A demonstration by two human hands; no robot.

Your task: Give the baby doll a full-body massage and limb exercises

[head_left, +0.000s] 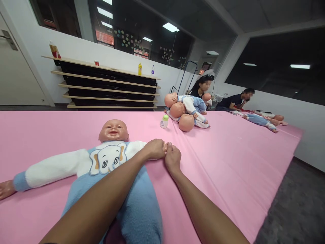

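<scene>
A baby doll (113, 130) lies on its back before me, dressed in a blue and white fleece suit with an elephant face on the chest. My left hand (155, 149) reaches across its body and is closed around the doll's hand at the end of the sleeve on my right. Against it, my right hand (173, 157) is closed in a pinch at the doll's small fingers, which barely show between my hands. The doll's other arm (50, 169) stretches out to the left. A small white bottle with a green cap (164, 122) stands beyond my hands.
Several dolls lie piled (186, 112) at the back of the pink-covered table (236, 162). More dolls lie at the far right (261, 122). Two people (201, 88) sit beyond the table. Stacked boards (106, 84) with bottles on top line the wall.
</scene>
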